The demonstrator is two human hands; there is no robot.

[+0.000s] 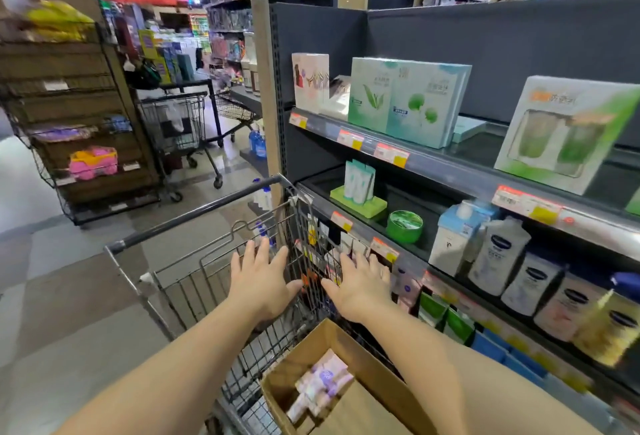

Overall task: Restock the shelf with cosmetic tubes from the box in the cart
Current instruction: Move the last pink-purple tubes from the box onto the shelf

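Fingers [258, 254] spread, both empty hands hover over the cart [194, 282]; cosmetic tubes [320, 388] lie in the cardboard box [367, 369].

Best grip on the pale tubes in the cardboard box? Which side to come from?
Likely from above. The cardboard box is open at the top, its walls blocking the sides. The tubes lie flat in a loose pile, so pinch the topmost one across its narrow width, mid-body. Both the left hand and the right hand are empty, fingers spread, beyond the box.
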